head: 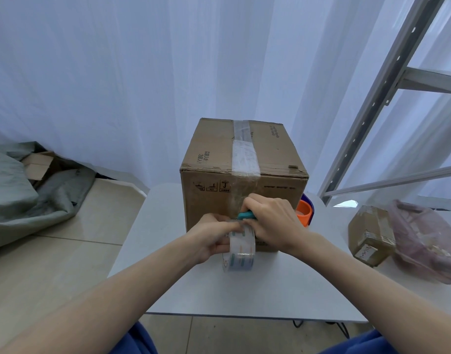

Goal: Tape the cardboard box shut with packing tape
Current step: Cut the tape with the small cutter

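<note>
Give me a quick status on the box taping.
Left hand holds tape roll; right hand grips teal cutter. Tape strip runs over cardboard box top, down front. Nothing in the way.

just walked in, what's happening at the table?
A person is taping a cardboard box shut on a white table. A clear tape strip already runs over the top seam and down the near face. The left hand holds the tape roll against that face; the right hand grips a teal tool at the strip, probably a cutter.
</note>
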